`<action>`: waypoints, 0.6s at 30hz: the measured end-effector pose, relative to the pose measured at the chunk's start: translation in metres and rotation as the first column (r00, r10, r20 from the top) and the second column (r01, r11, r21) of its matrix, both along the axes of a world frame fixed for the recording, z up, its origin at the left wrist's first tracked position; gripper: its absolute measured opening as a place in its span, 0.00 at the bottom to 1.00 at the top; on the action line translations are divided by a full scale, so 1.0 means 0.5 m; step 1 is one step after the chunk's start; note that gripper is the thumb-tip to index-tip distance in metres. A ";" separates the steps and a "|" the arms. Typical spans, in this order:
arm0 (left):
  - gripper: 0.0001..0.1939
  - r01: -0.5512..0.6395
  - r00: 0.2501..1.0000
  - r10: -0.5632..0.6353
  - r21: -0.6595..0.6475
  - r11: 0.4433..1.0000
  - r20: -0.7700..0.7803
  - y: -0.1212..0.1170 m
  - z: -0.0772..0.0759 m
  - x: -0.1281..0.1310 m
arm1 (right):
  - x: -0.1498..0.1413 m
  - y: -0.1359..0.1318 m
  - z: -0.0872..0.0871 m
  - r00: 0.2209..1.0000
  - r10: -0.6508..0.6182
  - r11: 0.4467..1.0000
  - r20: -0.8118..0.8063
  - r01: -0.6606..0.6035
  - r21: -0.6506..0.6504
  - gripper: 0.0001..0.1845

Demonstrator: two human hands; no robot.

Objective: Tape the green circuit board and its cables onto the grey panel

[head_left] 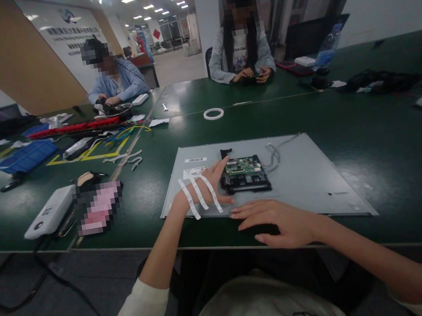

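Seen from the head camera, a left hand [203,187] strung with white tape strips [200,194], thumb and fingers spread apart, reaches the left edge of a circuit board [245,174] in a black frame on a gray panel [298,170]. The right hand [280,219], fingers parted, hovers by the panel's near edge at a green table [395,148].

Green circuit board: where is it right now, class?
In the head view, the green circuit board sits in a black frame on the grey panel, just right of the left hand.
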State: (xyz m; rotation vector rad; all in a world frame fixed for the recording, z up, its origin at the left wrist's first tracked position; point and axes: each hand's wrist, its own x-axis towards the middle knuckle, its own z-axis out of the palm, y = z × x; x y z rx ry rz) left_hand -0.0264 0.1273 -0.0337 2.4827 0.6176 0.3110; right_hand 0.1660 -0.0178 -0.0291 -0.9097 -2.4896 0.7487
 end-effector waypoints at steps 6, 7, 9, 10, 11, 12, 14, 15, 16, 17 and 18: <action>0.57 -0.020 0.999 0.021 0.039 0.999 -0.047 -0.010 0.006 0.004 | -0.001 -0.001 0.000 1.000 -0.002 1.000 0.000 0.002 0.014 0.20; 0.57 -0.017 0.999 0.019 0.044 0.999 -0.041 -0.009 0.001 0.004 | 0.000 -0.001 0.000 1.000 -0.001 1.000 -0.004 0.001 0.015 0.20; 0.57 -0.012 1.000 0.013 0.060 0.998 -0.018 -0.006 -0.010 0.003 | 0.000 -0.001 -0.001 1.000 0.004 1.000 -0.012 -0.004 0.020 0.20; 0.57 -0.012 1.000 0.012 0.069 0.998 -0.004 -0.004 -0.016 0.002 | 0.000 -0.002 -0.001 1.000 0.005 1.000 -0.012 -0.004 0.023 0.20; 0.57 -0.011 1.000 0.011 0.076 0.997 0.007 -0.003 -0.021 0.001 | 0.000 -0.002 -0.001 1.000 0.005 1.000 -0.010 -0.005 0.026 0.20; 0.57 -0.012 1.000 0.010 0.081 0.997 0.013 -0.002 -0.024 0.001 | 0.000 -0.003 -0.002 1.000 0.005 1.000 -0.007 -0.005 0.028 0.20; 0.56 -0.013 1.000 0.012 0.084 0.996 0.014 -0.002 -0.025 0.000 | -0.001 -0.006 -0.004 1.000 0.001 0.999 -0.011 -0.001 0.033 0.19; 0.56 -0.014 1.000 0.013 0.083 0.996 0.013 -0.003 -0.024 -0.001 | -0.001 -0.008 -0.005 1.000 -0.006 0.999 -0.019 0.006 0.034 0.19; 0.55 -0.018 1.000 0.017 0.079 0.997 0.012 -0.004 -0.022 -0.001 | -0.001 -0.009 -0.006 0.999 -0.021 0.999 -0.032 0.022 0.040 0.18; 0.55 -0.025 1.000 0.025 0.074 0.997 0.011 -0.005 -0.019 -0.001 | 0.000 -0.010 -0.007 0.998 -0.048 0.998 -0.046 0.050 0.049 0.17; 0.54 -0.034 0.999 0.033 0.068 0.997 0.010 -0.006 -0.016 0.000 | 0.003 -0.010 -0.007 0.995 -0.085 0.994 -0.059 0.089 0.066 0.17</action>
